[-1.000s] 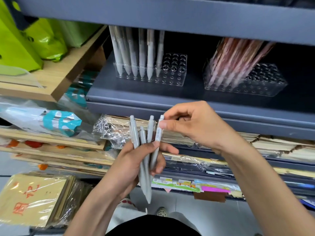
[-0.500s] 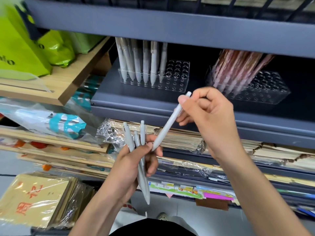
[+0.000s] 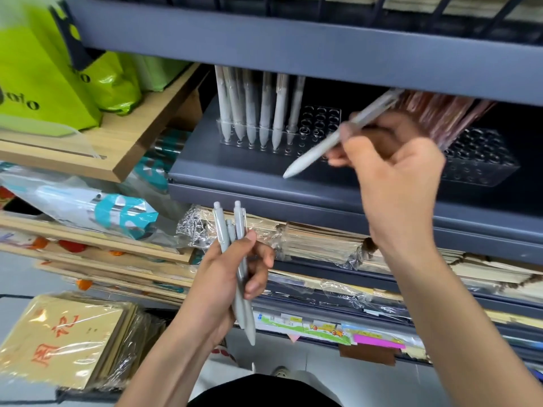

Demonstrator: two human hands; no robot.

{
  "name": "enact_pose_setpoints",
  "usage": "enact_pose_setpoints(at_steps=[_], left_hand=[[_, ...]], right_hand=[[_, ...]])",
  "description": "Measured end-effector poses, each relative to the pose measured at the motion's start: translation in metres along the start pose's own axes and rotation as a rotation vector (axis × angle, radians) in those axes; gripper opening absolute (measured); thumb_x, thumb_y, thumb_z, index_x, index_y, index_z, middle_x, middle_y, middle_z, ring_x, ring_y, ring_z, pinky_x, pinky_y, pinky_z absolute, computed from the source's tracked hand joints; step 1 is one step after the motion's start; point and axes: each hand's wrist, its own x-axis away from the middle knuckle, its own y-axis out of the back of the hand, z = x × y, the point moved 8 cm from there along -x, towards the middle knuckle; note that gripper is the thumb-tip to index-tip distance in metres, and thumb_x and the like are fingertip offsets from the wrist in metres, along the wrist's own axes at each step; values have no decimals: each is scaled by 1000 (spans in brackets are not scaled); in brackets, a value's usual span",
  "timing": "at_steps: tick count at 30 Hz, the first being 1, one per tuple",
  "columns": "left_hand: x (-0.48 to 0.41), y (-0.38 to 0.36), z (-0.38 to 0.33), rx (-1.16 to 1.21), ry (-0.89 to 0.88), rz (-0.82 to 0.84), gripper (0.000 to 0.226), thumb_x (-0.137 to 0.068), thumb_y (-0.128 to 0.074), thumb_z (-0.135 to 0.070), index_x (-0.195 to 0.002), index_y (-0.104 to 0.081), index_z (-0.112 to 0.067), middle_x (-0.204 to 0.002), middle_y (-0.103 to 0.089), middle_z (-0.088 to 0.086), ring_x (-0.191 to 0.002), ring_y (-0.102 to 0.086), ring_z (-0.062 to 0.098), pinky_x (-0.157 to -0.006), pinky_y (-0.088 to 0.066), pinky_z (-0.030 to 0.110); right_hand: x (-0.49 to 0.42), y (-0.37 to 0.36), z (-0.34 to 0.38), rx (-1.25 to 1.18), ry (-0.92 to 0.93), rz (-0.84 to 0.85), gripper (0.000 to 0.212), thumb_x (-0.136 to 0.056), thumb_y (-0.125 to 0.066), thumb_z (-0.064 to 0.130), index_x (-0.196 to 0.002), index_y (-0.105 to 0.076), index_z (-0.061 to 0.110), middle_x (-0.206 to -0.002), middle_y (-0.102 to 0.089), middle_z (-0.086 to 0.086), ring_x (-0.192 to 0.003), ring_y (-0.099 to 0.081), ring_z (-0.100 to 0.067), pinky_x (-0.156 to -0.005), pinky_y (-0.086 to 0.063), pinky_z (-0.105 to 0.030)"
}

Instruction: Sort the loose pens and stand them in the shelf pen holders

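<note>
My left hand [image 3: 226, 277] grips a bundle of three grey pens [image 3: 239, 259], upright, below the shelf. My right hand [image 3: 390, 163] pinches a single grey pen [image 3: 320, 148], tilted with its tip down and left, just in front of the clear pen holder [image 3: 320, 124] on the grey shelf. Several grey pens [image 3: 255, 107] stand in that holder's left half; its right holes are free. A second clear holder [image 3: 482, 163] to the right holds pinkish pens [image 3: 440, 116], partly behind my right hand.
The upper shelf edge [image 3: 293, 45] hangs low over the holders. Green bags [image 3: 44, 80] sit on a wooden board at left. Plastic-wrapped notebooks [image 3: 323, 242] fill the lower shelves. A wrapped paper stack [image 3: 67, 339] lies at bottom left.
My right hand drew one pen out of the left hand's bundle, lifted it to the shelf and turned its tip downward near the left holder. The left hand stayed low with the remaining pens.
</note>
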Motion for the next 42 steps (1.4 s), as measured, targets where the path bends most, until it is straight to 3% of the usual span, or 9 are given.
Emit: enact_pose_setpoints(at_steps=[5, 10, 15, 20, 23, 26, 34, 38, 42], left_hand=[[3, 2, -2, -34, -4, 29, 29, -96, -52, -25, -106, -47, 2, -69, -60, 11, -40, -40, 13, -39, -34, 21], [8, 7, -4, -37, -28, 20, 22, -95, -53, -22, -99, -49, -1, -78, -61, 16, -45, -46, 18, -42, -36, 24], [13, 12, -8, -81, -69, 18, 25, -97, -59, -27, -80, -63, -10, -81, -63, 15, -50, -48, 19, -45, -40, 26], [16, 11, -9, -120, -90, 22, 20, -94, -59, -28, -79, -66, -16, -82, -65, 12, -52, -50, 18, -46, -42, 25], [19, 11, -9, -125, -94, 25, 23, -97, -59, -26, -77, -68, -21, -81, -66, 11, -52, -50, 18, -47, -41, 25], [20, 8, -8, -158, -96, 37, 24, -96, -60, -28, -75, -69, -21, -79, -62, 14, -53, -48, 18, -47, -40, 25], [24, -2, 1, -178, -80, 71, 19, -90, -60, -28, -76, -70, -21, -79, -64, 9, -53, -48, 17, -47, -39, 24], [26, -5, 1, -194, -75, 82, 21, -90, -61, -29, -71, -69, -26, -79, -60, 14, -53, -47, 17, -49, -38, 27], [25, -11, 4, -195, -66, 110, 21, -91, -60, -24, -70, -66, -23, -77, -62, 10, -50, -44, 16, -48, -36, 25]], right_hand=[[-25, 1, 15, 150, 171, -166, 12, -84, -70, 17, -87, -64, 26, -83, -74, 4, -80, -72, -16, -79, -58, -44], [-40, -20, 1, 349, 203, -74, 14, -90, -64, 27, -91, -65, 13, -84, -70, 4, -75, -67, -1, -76, -56, -24], [-44, -39, -1, 589, 249, 21, 27, -93, -56, 33, -95, -65, 8, -86, -71, 0, -75, -68, -15, -76, -55, -31], [-54, -51, 5, 793, 266, 62, 25, -94, -55, 33, -96, -68, 12, -82, -68, 6, -82, -67, -21, -80, -37, -17], [-61, -53, -2, 772, 179, 108, 26, -94, -55, 34, -104, -67, 13, -92, -73, 1, -95, -67, -25, -97, -46, -33], [-68, -56, -7, 731, 114, 153, 30, -94, -56, 34, -110, -65, 10, -101, -73, -4, -100, -66, -26, -98, -46, -41], [-64, -46, -11, 733, 66, 200, 27, -91, -61, 31, -111, -67, 15, -94, -74, -1, -91, -69, -21, -90, -51, -36], [-36, -29, -11, 507, 46, 181, 7, -86, -63, 24, -88, -69, 28, -81, -73, 4, -77, -70, -18, -81, -55, -46], [14, -38, -19, 445, -5, 522, 5, -84, -71, 27, -82, -75, 29, -79, -73, 14, -70, -67, -2, -65, -52, -21]])
